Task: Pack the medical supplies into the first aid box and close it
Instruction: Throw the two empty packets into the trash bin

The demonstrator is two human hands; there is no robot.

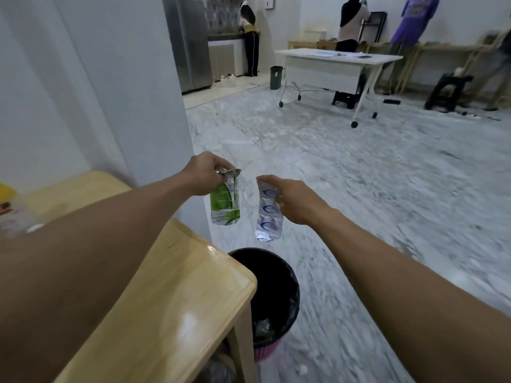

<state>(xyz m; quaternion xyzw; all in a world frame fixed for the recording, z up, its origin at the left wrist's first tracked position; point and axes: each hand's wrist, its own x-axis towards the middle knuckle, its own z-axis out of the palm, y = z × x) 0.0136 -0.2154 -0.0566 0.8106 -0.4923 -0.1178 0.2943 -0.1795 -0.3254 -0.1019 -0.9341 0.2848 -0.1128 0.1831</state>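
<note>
Wrappers pinched in both hands' fingers: green packet (225, 199), clear packet (268, 214), above bin (290, 272), marble floor (359, 175)

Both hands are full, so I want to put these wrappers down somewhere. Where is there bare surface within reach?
The wooden table is bare along its near right corner, between the left forearm and the bin. Its far left end is crowded with blurred items. The left hand holds the green wrapper, the right hand the blue-printed wrapper.
</note>
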